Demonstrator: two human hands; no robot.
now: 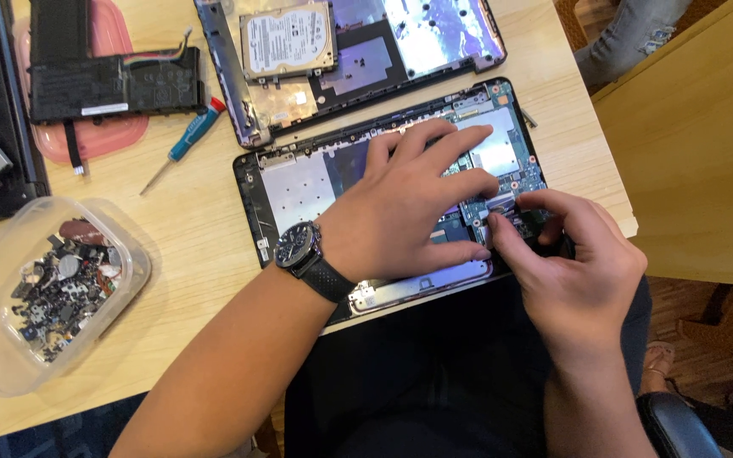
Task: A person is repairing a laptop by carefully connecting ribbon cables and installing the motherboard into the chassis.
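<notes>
The opened black laptop base [299, 182] shows bare silver shielding and a green circuit board [515, 165]. The left hand [400, 203] lies spread flat on it; the right hand [574, 263] pinches a small part at the board's edge.

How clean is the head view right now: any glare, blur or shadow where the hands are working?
Head view: even, soft light, sharp throughout. Glare washes out the shiny inner cover at the top and the metal plate beside the left hand. The right hand shadows and hides the circuit board spot it pinches.
</notes>
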